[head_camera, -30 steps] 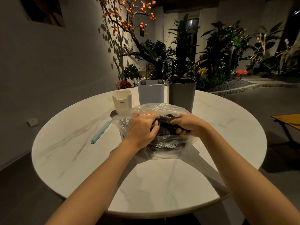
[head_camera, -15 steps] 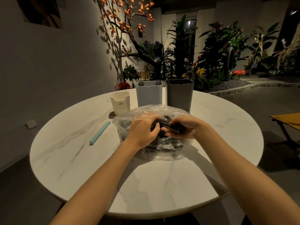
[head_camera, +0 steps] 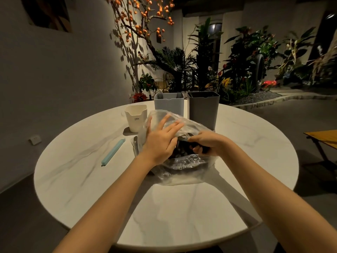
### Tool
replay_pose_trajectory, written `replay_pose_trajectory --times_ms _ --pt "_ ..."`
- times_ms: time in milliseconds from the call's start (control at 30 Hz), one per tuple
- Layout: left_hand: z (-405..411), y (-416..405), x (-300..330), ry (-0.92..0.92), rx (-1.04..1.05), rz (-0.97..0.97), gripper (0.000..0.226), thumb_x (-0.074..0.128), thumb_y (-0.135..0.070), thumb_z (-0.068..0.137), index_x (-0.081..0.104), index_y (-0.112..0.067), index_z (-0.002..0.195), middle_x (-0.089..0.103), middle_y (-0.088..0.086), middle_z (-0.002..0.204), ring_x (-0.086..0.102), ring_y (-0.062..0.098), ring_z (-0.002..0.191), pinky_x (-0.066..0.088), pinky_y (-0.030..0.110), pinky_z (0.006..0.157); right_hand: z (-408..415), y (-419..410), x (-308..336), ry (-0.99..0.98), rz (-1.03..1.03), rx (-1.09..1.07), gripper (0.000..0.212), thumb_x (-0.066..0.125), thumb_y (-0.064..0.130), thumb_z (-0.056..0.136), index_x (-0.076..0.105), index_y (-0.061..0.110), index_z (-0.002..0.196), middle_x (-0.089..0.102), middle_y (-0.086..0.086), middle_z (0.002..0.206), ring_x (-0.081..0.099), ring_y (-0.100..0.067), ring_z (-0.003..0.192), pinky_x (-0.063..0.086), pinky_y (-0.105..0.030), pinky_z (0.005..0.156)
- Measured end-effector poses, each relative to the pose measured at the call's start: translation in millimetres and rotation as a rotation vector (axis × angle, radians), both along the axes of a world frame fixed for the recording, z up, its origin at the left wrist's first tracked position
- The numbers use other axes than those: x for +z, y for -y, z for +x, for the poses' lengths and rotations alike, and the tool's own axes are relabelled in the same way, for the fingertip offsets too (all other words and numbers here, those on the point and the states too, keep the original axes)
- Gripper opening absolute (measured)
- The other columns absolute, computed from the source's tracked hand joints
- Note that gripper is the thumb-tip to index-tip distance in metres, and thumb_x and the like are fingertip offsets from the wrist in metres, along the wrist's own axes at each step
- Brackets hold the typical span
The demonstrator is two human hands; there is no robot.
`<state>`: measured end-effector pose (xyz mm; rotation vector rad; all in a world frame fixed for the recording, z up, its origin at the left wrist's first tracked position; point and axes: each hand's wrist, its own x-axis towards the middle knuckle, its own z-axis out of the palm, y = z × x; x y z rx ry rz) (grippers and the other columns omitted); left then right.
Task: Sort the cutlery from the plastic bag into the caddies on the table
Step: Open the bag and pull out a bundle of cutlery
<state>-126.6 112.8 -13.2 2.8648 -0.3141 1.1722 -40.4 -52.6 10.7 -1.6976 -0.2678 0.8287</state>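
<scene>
**Cutlery drawn out of the bag**

Plastic bag (head_camera: pixel 182 167) lay at the centre of the round worktop (head_camera: pixel 91 179). The left hand (head_camera: pixel 160 141) was spread flat, fingers straight, holding the film back at its mouth. The right hand (head_camera: pixel 207 143) was curled round dark cutlery (head_camera: pixel 184 138) inside. Three caddies stood behind it: cream (head_camera: pixel 135 118), light grey (head_camera: pixel 168 105) and dark grey (head_camera: pixel 203 109). Doing this well probably meant keeping the mouth wide and lifting pieces out handle-first, so nothing snagged the film.
</scene>
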Motion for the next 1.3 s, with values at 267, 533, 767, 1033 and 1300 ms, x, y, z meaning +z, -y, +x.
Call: replay_pose_trajectory --times_ms 267,533,767,1033,1300 --pt "28.6 2.3 12.0 -0.649 0.252 -0.024 0.049 0.023 -0.03 0.103 0.018 -0.043 0.15 -0.004 -0.006 0.162 -0.015 0.029 0.147 -0.011 0.07 0.106 -10.6 -4.5 13.5 0.624 -0.495 0.209 0.031 0.065 0.02 0.09 0.056 0.006 0.117 0.057 -0.003 0.082 0.054 -0.017 0.075 0.05 -0.034 0.084" --pt "51.7 -4.1 13.0 -0.571 0.349 -0.149 0.044 0.033 -0.032 0.101 0.035 -0.036 0.145 0.014 -0.003 0.16 0.006 0.024 0.147 0.014 0.058 0.112 -7.6 4.8 29.8 0.539 -0.472 0.316 0.062 0.039 -0.003 0.094 0.029 0.028 0.147 0.05 -0.008 0.074 0.044 -0.011 0.053 0.038 -0.016 0.039" --pt "54.0 -12.9 10.0 -0.395 0.277 -0.432 0.03 0.044 -0.034 0.097 0.06 -0.037 0.123 0.057 -0.005 0.133 0.043 0.022 0.128 0.032 0.046 0.103 12.8 18.6 16.9 0.522 -0.405 0.236 0.041 0.053 0.011 0.093 0.041 0.02 0.131 0.057 -0.008 0.074 0.041 -0.012 0.051 0.033 -0.023 0.047" --pt "47.3 -19.8 3.2 -0.175 0.137 -0.464 0.022 0.058 -0.013 0.088 0.069 -0.028 0.1 0.067 -0.006 0.114 0.055 0.018 0.115 0.037 0.043 0.102 21.4 34.2 3.3 0.501 -0.346 0.312 0.008 0.047 0.016 0.099 0.05 0.012 0.105 0.053 -0.006 0.068 0.041 -0.012 0.048 0.038 -0.021 0.048" --pt "49.8 -18.9 -0.1 -0.301 0.143 -0.213 0.021 0.057 -0.034 0.087 0.07 -0.034 0.104 0.052 -0.01 0.109 0.039 0.013 0.118 0.024 0.036 0.1 25.4 28.9 9.9 0.494 -0.46 0.347 0.013 0.042 0.016 0.099 0.051 0.011 0.107 0.057 -0.008 0.074 0.051 -0.015 0.054 0.048 -0.024 0.057"
